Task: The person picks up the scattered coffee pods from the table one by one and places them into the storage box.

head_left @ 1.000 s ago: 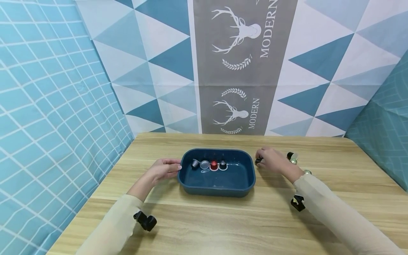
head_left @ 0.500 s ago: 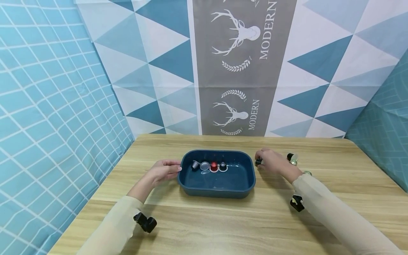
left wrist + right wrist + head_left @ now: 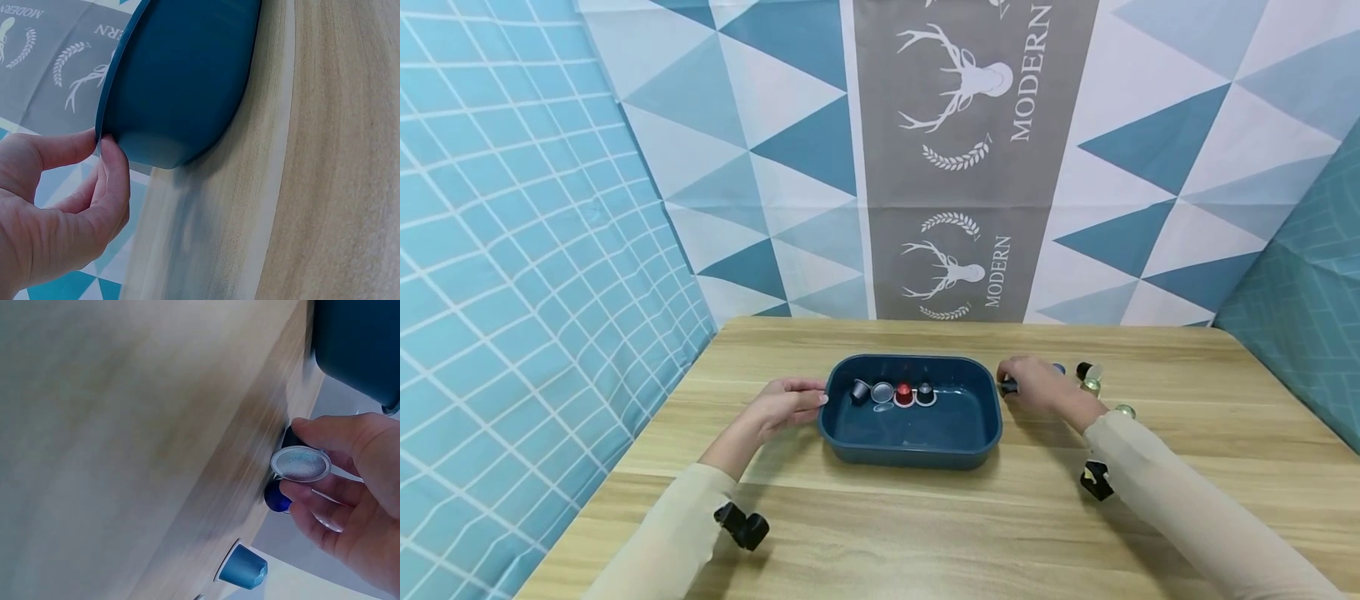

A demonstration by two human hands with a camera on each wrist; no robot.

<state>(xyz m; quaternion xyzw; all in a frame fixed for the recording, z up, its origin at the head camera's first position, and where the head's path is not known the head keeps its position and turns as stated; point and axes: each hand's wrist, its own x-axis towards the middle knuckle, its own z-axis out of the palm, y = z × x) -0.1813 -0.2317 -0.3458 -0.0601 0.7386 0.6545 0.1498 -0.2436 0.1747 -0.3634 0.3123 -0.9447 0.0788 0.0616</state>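
Two hands busy from where I stand: left hand [image 3: 786, 402] pinches the rim of the blue tray [image 3: 910, 433] at its left end, right hand [image 3: 1033, 385] pinches a dark foil-lidded capsule [image 3: 301, 464] just off the tray's right end, thumb and fingertips on it. Deep-blue capsule [image 3: 275, 495] right beside those fingertips, teal capsule [image 3: 244, 567] near on the worktop [image 3: 880, 533].

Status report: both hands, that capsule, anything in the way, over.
Left hand pinching rim of blue tray. Right hand holding silver-lidded dark capsule, outside tray. Blue capsule and teal capsule nearby, might crowd it.
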